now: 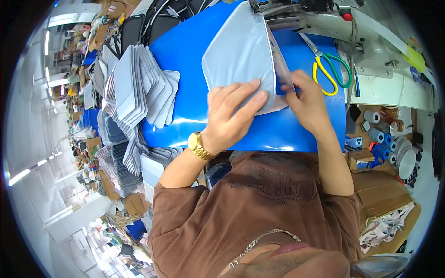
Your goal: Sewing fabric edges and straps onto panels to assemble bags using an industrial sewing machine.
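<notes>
Grey piece: L hand atop, fingers spread; R hand pinching edge (scissors nr).

Before me, the fabric piece sits over the tabletop, my left hand on it, my right hand at its right edge; scissors lie right, stacked panels left, the sewing machine behind.

Scissors lie flat; spools sit near cartons.

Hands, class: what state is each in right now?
Left hand: open, laid on the grey fabric.
Right hand: closed, pinching the fabric's edge.
</notes>
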Action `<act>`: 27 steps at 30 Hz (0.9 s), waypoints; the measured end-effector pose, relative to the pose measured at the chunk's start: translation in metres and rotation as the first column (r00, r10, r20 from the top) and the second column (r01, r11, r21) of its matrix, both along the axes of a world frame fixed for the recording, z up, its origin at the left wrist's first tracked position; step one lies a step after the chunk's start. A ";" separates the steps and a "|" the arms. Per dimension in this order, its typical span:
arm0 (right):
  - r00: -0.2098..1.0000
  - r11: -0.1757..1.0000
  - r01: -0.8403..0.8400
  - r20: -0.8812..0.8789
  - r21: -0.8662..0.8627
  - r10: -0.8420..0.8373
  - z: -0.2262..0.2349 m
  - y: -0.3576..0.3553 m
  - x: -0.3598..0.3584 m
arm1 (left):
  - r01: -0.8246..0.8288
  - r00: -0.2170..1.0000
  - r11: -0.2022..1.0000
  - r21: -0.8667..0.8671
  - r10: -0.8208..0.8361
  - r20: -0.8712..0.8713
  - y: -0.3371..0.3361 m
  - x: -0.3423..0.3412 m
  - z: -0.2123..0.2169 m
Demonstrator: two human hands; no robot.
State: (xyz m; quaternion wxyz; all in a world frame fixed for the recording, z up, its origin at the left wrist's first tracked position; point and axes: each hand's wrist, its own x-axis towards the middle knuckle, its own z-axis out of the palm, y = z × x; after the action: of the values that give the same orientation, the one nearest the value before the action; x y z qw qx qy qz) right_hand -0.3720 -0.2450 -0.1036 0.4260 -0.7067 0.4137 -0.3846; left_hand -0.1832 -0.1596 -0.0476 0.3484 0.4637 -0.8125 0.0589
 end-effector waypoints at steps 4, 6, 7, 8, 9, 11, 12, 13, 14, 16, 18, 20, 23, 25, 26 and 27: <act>0.943 0.899 -0.243 0.305 0.364 0.131 0.012 0.017 -0.010 | -0.085 0.994 0.996 0.012 0.084 0.072 -0.012 -0.011 -0.005; 0.949 0.896 -0.270 0.254 0.353 0.186 0.021 0.019 -0.015 | -0.012 0.997 1.000 0.020 0.010 0.076 -0.012 -0.008 0.006; 0.950 0.897 -0.269 0.253 0.352 0.185 0.024 0.020 -0.017 | -0.007 0.994 1.000 0.025 0.004 0.107 -0.011 -0.004 0.014; 0.948 0.894 -0.272 0.260 0.357 0.184 0.028 0.020 -0.019 | -0.006 0.996 1.000 0.016 0.004 0.094 -0.010 0.001 0.025; 0.952 0.883 -0.260 0.255 0.390 0.168 0.030 0.019 -0.019 | 0.010 0.985 0.994 0.108 -0.029 0.171 -0.007 0.006 0.037; 0.937 0.882 -0.295 0.290 0.368 0.193 0.032 0.018 -0.018 | 0.008 0.957 0.960 0.282 -0.089 0.277 -0.010 0.014 0.056; 0.942 0.861 -0.288 0.286 0.419 0.177 0.032 0.017 -0.016 | 0.029 0.961 0.968 0.251 -0.095 0.258 -0.016 0.017 0.062; 0.928 0.873 -0.316 0.311 0.371 0.204 0.031 0.015 -0.015 | 0.062 0.948 0.966 0.252 -0.136 0.287 -0.024 0.019 0.066; 0.925 0.879 -0.302 0.338 0.369 0.175 0.030 0.012 -0.012 | 0.081 0.925 0.961 0.265 -0.171 0.340 -0.032 0.022 0.070; 0.919 0.884 -0.285 0.367 0.370 0.143 0.030 0.005 -0.008 | 0.098 0.920 0.958 0.268 -0.190 0.343 -0.043 0.026 0.077; 0.938 0.890 -0.264 0.314 0.372 0.147 0.030 -0.004 -0.006 | 0.098 0.890 0.950 0.296 -0.216 0.401 -0.053 0.029 0.082; 0.942 0.901 -0.273 0.282 0.336 0.180 0.031 -0.014 -0.002 | 0.070 0.889 0.936 0.344 -0.215 0.404 -0.058 0.032 0.086; 0.947 0.922 -0.263 0.260 0.285 0.189 0.033 -0.028 0.006 | 0.040 0.860 0.934 0.354 -0.212 0.464 -0.072 0.038 0.087; 0.945 0.930 -0.256 0.268 0.262 0.185 0.033 -0.037 0.012 | 0.064 0.855 0.947 0.315 -0.215 0.472 -0.080 0.042 0.086; 0.948 0.932 -0.256 0.257 0.256 0.189 0.032 -0.042 0.016 | 0.047 0.829 0.952 0.303 -0.207 0.520 -0.084 0.044 0.085; 0.959 0.933 -0.229 0.230 0.277 0.167 0.032 -0.047 0.018 | 0.056 0.831 0.954 0.295 -0.208 0.516 -0.088 0.047 0.085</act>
State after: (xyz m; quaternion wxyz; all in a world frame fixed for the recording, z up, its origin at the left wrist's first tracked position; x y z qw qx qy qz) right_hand -0.3537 -0.2919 -0.0718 0.6051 -0.6289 0.3480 -0.3423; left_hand -0.1364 -0.2473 0.0375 0.0422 0.4131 -0.9082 0.0527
